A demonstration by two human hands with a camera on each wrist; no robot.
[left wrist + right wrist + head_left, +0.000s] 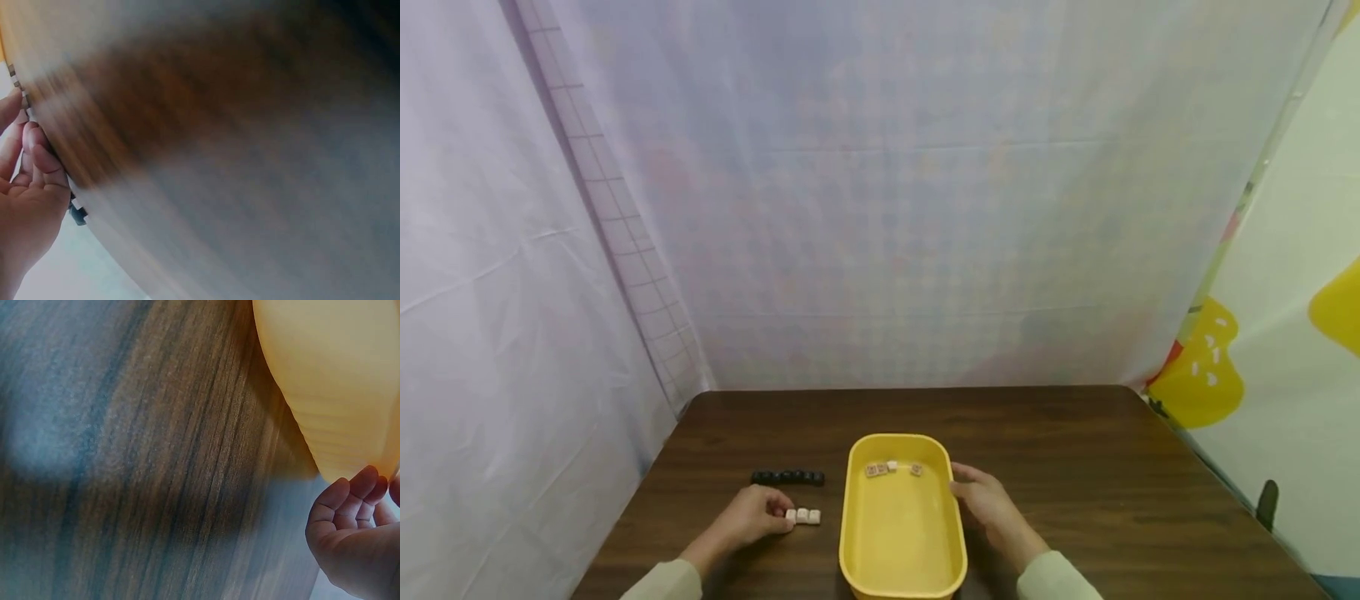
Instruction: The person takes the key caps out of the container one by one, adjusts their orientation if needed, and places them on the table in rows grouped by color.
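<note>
In the head view my left hand (756, 515) pinches the leftmost of three small white blocks (802, 517) set side by side on the table; they look like keycaps. Just beyond them lies a row of several similar black blocks (787, 477). To the right of the white row stands a yellow rectangular tub (902, 533) with rounded corners. Near its far end sit a few small tan blocks (877, 470) with dark markings and a white one (892, 466). My right hand (988, 504) holds the tub's right side, thumb at the rim, with curled fingers (328, 500) against the outer wall.
The dark wood-grain table (1075, 467) extends to both sides of the tub and behind it. A pale patterned curtain (880, 208) hangs behind the table, a white sheet (490, 333) at the left, and a printed cloth (1285, 350) at the right.
</note>
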